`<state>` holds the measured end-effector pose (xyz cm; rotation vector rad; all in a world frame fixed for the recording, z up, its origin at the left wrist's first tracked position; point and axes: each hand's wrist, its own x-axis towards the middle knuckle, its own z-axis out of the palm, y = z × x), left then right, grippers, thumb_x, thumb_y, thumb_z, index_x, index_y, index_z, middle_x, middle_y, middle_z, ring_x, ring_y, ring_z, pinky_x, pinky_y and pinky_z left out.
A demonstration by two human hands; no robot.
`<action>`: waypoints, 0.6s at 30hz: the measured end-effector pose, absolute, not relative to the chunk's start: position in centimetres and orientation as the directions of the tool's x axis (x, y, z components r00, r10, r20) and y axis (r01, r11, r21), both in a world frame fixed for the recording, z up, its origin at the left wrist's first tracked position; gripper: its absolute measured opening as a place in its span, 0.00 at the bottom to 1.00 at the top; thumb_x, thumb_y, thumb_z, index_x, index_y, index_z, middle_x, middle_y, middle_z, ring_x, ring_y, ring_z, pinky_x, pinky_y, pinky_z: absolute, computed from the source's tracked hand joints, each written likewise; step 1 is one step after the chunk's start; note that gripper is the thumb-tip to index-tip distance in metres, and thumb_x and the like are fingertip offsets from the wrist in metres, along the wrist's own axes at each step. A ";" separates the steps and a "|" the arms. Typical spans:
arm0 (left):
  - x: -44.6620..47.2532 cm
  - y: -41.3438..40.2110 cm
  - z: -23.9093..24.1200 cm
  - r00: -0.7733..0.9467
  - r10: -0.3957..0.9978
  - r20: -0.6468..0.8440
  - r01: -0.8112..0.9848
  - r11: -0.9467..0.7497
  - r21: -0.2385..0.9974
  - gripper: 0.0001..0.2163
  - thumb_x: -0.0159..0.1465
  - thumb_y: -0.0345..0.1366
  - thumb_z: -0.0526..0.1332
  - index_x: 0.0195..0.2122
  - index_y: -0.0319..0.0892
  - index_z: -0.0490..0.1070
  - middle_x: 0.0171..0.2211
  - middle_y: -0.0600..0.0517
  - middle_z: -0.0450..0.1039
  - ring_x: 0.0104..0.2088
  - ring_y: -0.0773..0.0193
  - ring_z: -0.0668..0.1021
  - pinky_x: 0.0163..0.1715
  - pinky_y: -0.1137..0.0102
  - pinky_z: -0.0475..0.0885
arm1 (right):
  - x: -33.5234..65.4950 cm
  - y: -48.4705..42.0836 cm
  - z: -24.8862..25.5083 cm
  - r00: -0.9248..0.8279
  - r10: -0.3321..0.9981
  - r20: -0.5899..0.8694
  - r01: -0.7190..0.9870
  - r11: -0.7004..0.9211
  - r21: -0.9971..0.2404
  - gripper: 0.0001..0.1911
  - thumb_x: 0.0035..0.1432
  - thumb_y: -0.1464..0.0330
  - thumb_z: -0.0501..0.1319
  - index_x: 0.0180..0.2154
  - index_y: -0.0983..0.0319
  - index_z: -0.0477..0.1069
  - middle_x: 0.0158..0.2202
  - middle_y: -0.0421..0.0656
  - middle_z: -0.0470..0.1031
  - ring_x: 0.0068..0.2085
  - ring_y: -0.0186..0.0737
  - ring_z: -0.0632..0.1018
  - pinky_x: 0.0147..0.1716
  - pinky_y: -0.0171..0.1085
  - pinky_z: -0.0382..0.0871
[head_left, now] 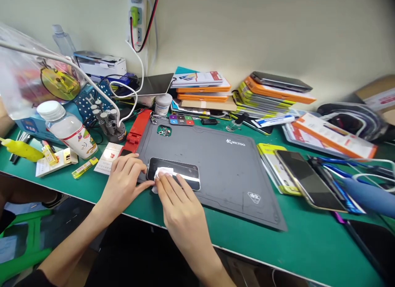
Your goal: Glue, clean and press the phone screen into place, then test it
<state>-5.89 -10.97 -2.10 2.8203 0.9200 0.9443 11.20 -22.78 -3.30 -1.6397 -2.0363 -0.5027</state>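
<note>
A phone with a dark, glossy screen lies flat on a grey work mat. My left hand is at the phone's left end, with its thumb and curled fingers gripping the edges there. With its fingers together, my right hand presses a crumpled white tissue onto the left half of the screen. Part of the tissue is hidden under those fingers. A small round recess with screws sits in the mat behind the phone. A red case lies along the mat's left edge.
A white-capped bottle, a screwdriver stand and a cigarette pack are on the left. Stacked boxes line the wall. At right lie another phone and several tools. The green table's front edge runs near me.
</note>
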 end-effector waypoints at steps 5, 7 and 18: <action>-5.7 -11.2 -2.2 0.644 0.535 0.548 0.516 -0.832 0.206 0.13 0.70 0.44 0.69 0.46 0.43 0.68 0.46 0.47 0.78 0.60 0.49 0.76 0.59 0.55 0.69 | 13.5 -24.6 -3.8 -0.159 0.781 0.604 0.973 0.227 -0.036 0.33 0.68 0.85 0.56 0.72 0.66 0.62 0.66 0.51 0.74 0.64 0.49 0.78 0.73 0.56 0.63; -5.7 -11.3 -2.3 0.640 0.532 0.554 0.512 -0.833 0.209 0.13 0.70 0.44 0.69 0.46 0.44 0.69 0.46 0.47 0.79 0.60 0.49 0.77 0.59 0.55 0.69 | 14.6 -25.3 -4.0 -0.155 0.774 0.615 0.977 0.211 -0.019 0.37 0.68 0.83 0.58 0.75 0.63 0.56 0.65 0.50 0.75 0.63 0.50 0.80 0.72 0.58 0.65; -6.0 -11.4 -2.1 0.663 0.507 0.550 0.459 -0.857 0.236 0.09 0.72 0.36 0.67 0.50 0.43 0.71 0.49 0.48 0.79 0.62 0.53 0.76 0.61 0.58 0.69 | 12.5 -23.4 -3.6 -0.204 0.748 0.632 0.971 0.234 0.037 0.24 0.66 0.84 0.55 0.61 0.74 0.74 0.63 0.57 0.77 0.61 0.53 0.81 0.66 0.52 0.75</action>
